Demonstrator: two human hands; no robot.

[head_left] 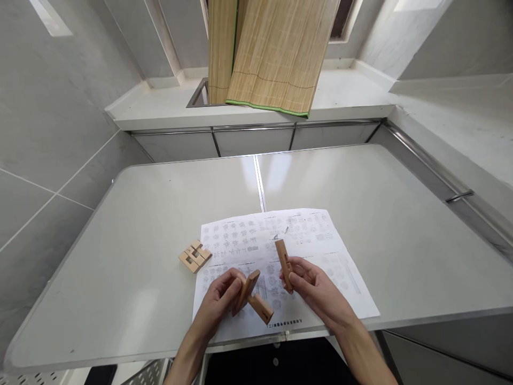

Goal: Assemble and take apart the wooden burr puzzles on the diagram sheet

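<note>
My left hand [225, 299] is closed on two wooden puzzle pieces [260, 309] that cross each other, one slanting up and one pointing down to the right with a dark mark near its end. In my right hand [315, 289], thumb and fingers pinch a single notched wooden puzzle piece [282, 254], tilted nearly upright. A small gap separates it from the joined pair. Both hands are above a printed instruction sheet [308, 246] full of small diagrams. Left of the sheet's edge lies a flat group of notched wooden blocks [195, 256], apart from my hands.
The sheet lies on a white folding table [120, 256] with a seam down its middle. Beyond the table's far edge is a white counter [352, 91] with a sink [199, 95], where bamboo mats [276, 64] lean. Tiled walls [48, 133] border the left side.
</note>
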